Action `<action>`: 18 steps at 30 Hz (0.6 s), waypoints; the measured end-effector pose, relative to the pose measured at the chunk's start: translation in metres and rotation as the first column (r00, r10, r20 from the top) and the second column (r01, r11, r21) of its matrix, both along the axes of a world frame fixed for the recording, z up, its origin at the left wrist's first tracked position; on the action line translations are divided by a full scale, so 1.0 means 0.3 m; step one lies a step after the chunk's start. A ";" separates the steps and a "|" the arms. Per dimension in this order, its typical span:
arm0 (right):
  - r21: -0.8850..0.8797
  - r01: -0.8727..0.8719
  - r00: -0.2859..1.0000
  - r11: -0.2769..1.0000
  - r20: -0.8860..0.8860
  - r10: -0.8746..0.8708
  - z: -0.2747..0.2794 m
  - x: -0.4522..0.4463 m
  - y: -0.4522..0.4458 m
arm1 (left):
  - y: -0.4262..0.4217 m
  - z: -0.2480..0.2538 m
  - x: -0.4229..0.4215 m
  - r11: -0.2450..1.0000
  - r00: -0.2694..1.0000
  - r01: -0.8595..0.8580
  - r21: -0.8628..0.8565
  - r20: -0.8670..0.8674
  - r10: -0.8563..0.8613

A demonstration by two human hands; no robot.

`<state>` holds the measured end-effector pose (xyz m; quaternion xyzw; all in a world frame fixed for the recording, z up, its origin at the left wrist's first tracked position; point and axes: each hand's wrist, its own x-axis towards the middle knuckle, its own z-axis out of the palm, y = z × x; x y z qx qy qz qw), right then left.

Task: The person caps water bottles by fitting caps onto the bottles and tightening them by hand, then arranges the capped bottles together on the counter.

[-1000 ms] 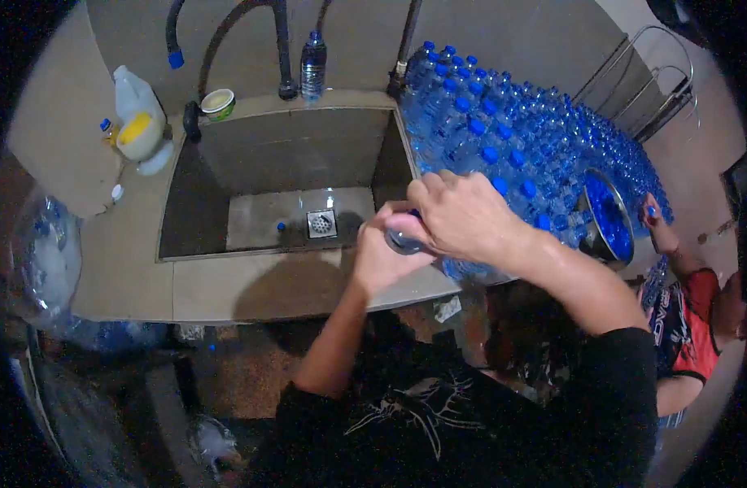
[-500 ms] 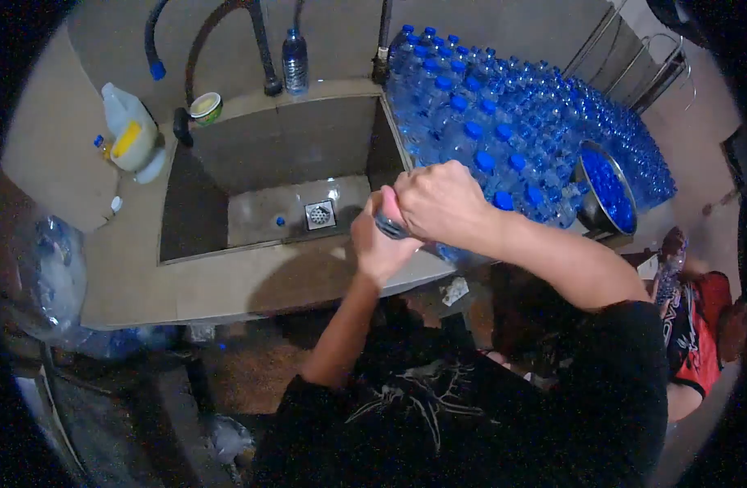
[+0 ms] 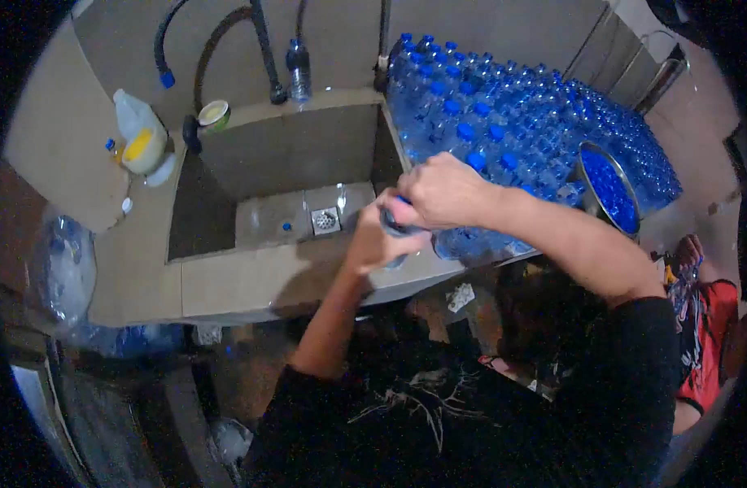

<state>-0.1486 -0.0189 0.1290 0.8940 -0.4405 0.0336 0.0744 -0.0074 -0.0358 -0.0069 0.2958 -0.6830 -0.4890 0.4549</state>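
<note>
My left hand [image 3: 377,240] is wrapped round a clear bottle [image 3: 395,226] above the sink's front right corner. My right hand [image 3: 444,191] is closed over the bottle's top, where a bit of blue cap shows between the hands. Most of the bottle is hidden by my fingers. Just right of my hands stand many clear bottles [image 3: 443,134] in rows, several with blue caps. A steel bowl [image 3: 587,175] full of blue caps [image 3: 609,191] rests among them on the right.
The sink [image 3: 288,146] has a drain [image 3: 325,220] and a loose blue cap [image 3: 287,227] in it. Behind it stand a faucet [image 3: 268,53] and a capped bottle [image 3: 299,73]. At left are a white jug [image 3: 133,114] and a bowl with a yellow sponge [image 3: 141,146]. A co-worker [image 3: 707,342] is at right.
My hands keep hold of the bottle and have shifted slightly. The co-worker's hand, near the steel bowl earlier, is now lower down. The whole view has moved a little.
</note>
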 end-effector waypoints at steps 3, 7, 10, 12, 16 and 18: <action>0.072 0.262 0.963 0.962 0.053 -0.266 -0.017 0.053 0.029 | 0.061 -0.003 -0.049 0.956 0.954 -0.290 -0.038 0.065 0.292; -0.033 0.281 0.951 0.959 0.140 -0.274 -0.012 0.050 0.073 | 0.023 -0.056 -0.079 0.939 0.942 -0.322 -0.117 0.062 0.331; 0.058 0.227 0.934 0.972 0.268 -0.234 0.009 0.024 0.055 | 0.019 -0.031 -0.071 0.903 0.924 -0.361 -0.231 0.044 0.381; 0.127 0.217 0.906 0.968 0.344 -0.248 0.076 -0.016 0.019 | 0.034 0.082 -0.067 0.863 0.918 -0.392 -0.320 -0.082 0.387; 0.221 0.440 0.725 0.870 0.484 -0.489 0.452 -0.216 -0.056 | -0.007 0.156 -0.011 0.932 0.969 -0.235 -0.277 0.011 0.248; 0.155 0.459 0.617 0.875 0.653 -0.440 0.628 -0.349 -0.092 | -0.015 0.072 0.070 0.957 0.977 -0.189 -0.218 0.054 0.205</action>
